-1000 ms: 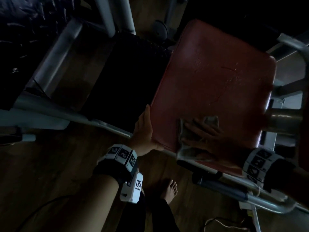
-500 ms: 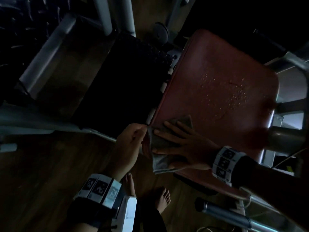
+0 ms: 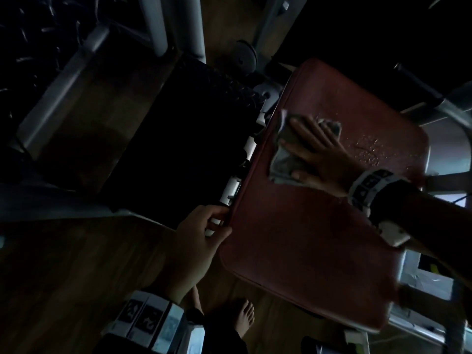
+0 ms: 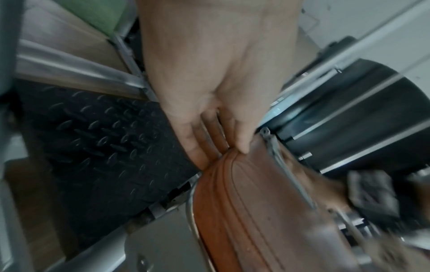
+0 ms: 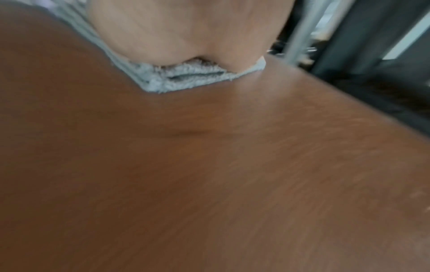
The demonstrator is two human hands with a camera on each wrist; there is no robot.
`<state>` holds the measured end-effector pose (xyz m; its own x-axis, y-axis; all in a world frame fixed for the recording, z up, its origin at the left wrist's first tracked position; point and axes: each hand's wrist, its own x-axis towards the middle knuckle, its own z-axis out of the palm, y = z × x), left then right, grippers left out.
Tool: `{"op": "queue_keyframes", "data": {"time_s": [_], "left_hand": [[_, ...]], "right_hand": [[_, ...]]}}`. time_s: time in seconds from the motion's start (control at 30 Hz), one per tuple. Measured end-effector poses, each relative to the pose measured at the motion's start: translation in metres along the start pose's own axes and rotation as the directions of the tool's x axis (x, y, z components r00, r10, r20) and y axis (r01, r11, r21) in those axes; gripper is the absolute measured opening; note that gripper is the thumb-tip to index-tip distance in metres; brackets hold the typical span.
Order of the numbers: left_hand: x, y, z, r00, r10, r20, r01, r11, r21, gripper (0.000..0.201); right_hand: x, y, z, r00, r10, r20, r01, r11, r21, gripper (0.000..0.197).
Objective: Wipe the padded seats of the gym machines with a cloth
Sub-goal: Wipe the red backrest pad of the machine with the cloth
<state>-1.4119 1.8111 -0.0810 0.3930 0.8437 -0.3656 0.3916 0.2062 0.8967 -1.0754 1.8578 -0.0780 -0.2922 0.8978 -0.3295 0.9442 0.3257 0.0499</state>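
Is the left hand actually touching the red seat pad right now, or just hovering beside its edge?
Touching. In the left wrist view the left hand grips the seat pad edge: thumb on top, fingers curled underneath. The head view agrees, showing it at the pad's near-left edge.

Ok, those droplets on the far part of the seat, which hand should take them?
Right. The right hand already lies flat on the cloth on the seat, with the droplets just beside it. The left hand grips the seat's near edge and holds no cloth.
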Motion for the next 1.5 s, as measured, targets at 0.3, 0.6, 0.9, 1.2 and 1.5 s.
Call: {"op": "queue_keyframes", "data": {"time_s": [0.3,0.6,0.9,1.2,1.5], "left_hand": [[0.003,0.002,0.011,0.999,0.002,-0.044,0.007,0.976,0.219,0.025],[0.002,0.004,0.013,0.994,-0.076,-0.082,0.092,0.974,0.209,0.02],[-0.007,0.004,0.029,0.982,-0.116,-0.151,0.155,0.947,0.282,0.029],[0.008,0.066,0.104,0.869,-0.437,-0.231,0.486,0.84,0.24,0.078],[0.013,0.062,0.101,0.863,-0.487,-0.133,0.497,0.775,0.391,0.144]], "right_hand": [[0.068,0.071,-0.02,0.752,0.657,0.053,-0.634,0.699,0.332,0.064],[0.013,-0.037,0.01,0.963,0.256,-0.084,-0.25,0.965,0.078,0.069],[-0.116,-0.106,0.014,0.96,-0.272,0.061,0.271,0.962,0.03,0.068],[-0.185,-0.084,0.02,0.998,0.01,0.062,-0.022,0.98,0.196,0.064],[-0.198,-0.096,0.032,0.886,0.463,0.024,-0.442,0.828,0.345,0.076]]}}
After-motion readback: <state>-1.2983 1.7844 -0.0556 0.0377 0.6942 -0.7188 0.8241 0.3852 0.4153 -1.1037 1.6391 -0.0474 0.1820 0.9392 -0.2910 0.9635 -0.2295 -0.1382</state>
